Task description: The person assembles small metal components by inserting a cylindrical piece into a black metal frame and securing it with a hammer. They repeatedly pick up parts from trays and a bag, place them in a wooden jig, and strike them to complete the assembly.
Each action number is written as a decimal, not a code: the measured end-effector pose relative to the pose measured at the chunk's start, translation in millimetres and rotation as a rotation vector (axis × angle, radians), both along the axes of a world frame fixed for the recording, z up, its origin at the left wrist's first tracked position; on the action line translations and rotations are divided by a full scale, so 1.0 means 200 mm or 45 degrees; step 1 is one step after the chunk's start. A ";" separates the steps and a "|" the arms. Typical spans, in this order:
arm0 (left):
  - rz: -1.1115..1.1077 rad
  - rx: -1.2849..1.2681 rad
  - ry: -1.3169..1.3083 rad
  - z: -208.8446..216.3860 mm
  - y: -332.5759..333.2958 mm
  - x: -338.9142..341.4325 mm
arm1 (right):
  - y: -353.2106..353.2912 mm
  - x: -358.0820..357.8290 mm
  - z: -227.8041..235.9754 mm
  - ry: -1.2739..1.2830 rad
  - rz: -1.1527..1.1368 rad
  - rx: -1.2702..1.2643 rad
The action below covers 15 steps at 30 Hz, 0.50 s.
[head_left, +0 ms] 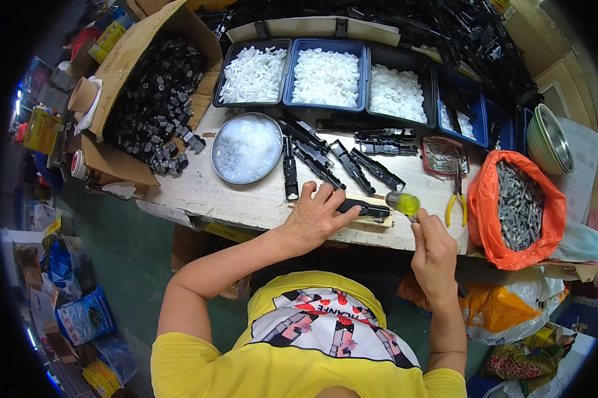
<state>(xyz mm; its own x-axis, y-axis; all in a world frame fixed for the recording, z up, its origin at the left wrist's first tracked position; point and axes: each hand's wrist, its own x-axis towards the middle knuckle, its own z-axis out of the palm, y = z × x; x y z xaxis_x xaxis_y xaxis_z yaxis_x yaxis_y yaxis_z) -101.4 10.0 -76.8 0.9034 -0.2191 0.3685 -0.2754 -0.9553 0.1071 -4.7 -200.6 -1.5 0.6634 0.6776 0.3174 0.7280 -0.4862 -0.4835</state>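
At the bench's front edge, my left hand (314,219) is closed over one end of a long black plastic part (370,208), pressing it down on a pale wooden block (380,221). My right hand (435,255) grips a small hammer (405,202) whose head has a yellow-green face. The hammer head hangs just beside the right end of the black part; I cannot tell whether they touch. Several similar black parts (352,169) lie loosely behind my left hand. A round metal dish (217,156) of small translucent pieces sits to their left.
Bins of white plastic pieces (326,74) line the back. On the left, a tipped cardboard box (130,45) spills black blocks (163,126). Yellow-handled pliers (455,207) and an orange bag (482,211) of grey pins stand right, near stacked bowls (541,139).
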 end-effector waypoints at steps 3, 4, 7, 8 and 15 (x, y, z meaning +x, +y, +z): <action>-0.024 0.020 -0.010 0.01 -0.01 0.00 | 0.04 -0.04 -0.07 -0.041 0.045 -0.288; -0.033 0.031 -0.018 0.02 -0.01 0.00 | 0.05 -0.05 -0.10 -0.055 0.075 -0.453; -0.037 0.042 0.004 0.03 -0.02 -0.01 | 0.07 -0.02 -0.06 -0.084 0.048 -0.365; -0.035 0.042 0.019 0.03 -0.02 -0.01 | 0.07 -0.03 -0.02 -0.105 0.059 -0.199; 0.048 -0.070 -0.016 0.02 -0.04 -0.01 | 0.06 -0.08 -0.08 -0.074 0.052 -0.588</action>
<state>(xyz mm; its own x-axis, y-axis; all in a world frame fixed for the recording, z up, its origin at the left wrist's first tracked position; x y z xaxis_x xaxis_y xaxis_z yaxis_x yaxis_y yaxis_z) -103.2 2.6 -72.0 0.9058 -0.1638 0.3907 -0.2408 -0.9579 0.1565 -20.1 -187.6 -17.9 0.6232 0.7820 0.0121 0.7704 -0.6112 -0.1812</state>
